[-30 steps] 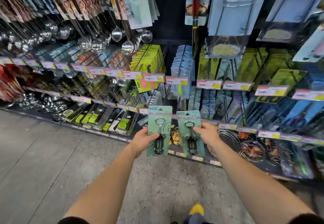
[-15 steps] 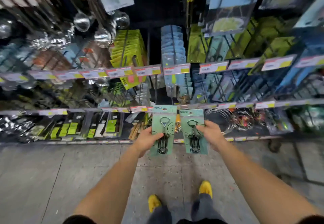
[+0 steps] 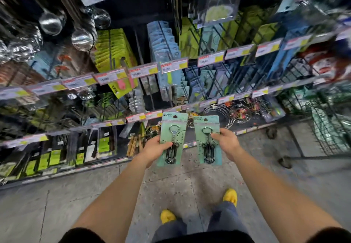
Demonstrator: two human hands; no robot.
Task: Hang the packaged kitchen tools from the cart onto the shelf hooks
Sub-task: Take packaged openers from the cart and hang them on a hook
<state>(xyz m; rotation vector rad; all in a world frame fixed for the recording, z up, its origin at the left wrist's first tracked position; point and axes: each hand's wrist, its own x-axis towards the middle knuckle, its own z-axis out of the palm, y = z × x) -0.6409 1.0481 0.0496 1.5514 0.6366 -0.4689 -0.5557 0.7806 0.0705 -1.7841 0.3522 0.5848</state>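
1. Pale green card backs both packages: the left package [image 3: 175, 123] and the right package [image 3: 206, 124] each carry a dark metal corkscrew with a ring-shaped head under clear plastic, and each has a hang hole near the top edge.
2. The left hand [image 3: 157, 148] grips the left package by its left edge, thumb laid across the front beside the corkscrew. The right hand [image 3: 227, 144] grips the right package by its right edge in the same way. The other fingers of both hands are hidden behind the cards.
3. Both packages are held upright, side by side and just apart, above the speckled floor [image 3: 171, 182]; neither hangs on a hook.
4. Their tops reach a price-tag strip [image 3: 152, 115] on a low shelf row, with wire rings [image 3: 218, 111] hanging just beyond.
5. A wire cart [image 3: 326, 128] on wheels stands to the right, beside the shelf.
6. Farther up, yellow-green packs [image 3: 114, 50] and blue packs [image 3: 163, 39] crowd the hooks, and steel ladles [image 3: 81, 39] hang at the upper left, blurred.
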